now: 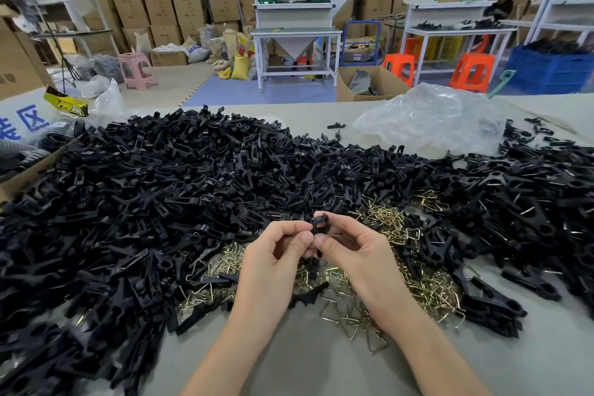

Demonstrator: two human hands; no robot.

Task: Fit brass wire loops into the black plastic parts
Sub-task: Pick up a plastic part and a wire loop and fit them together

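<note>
Holding one black plastic part (319, 222) between them, the left hand (276, 254) and the right hand (350, 251) meet above the middle of the tabletop (305, 363), towards its near edge. The left fingers (295, 230) are curled and pinch the part from the left. The right fingers (340, 222) curl round it from the right, and the two thumbs sit close together just below it. Whether a wire already sits in the held part cannot be told. Beneath and beside the hands the brass wire loops (427, 286), bent into triangles, lie scattered on the tabletop. A heap of black plastic parts (160, 186) rings them on the left, behind and on the right, and some pieces on the right show wire. A crumpled clear plastic bag (430, 119) lies beyond the heap, far right
</note>
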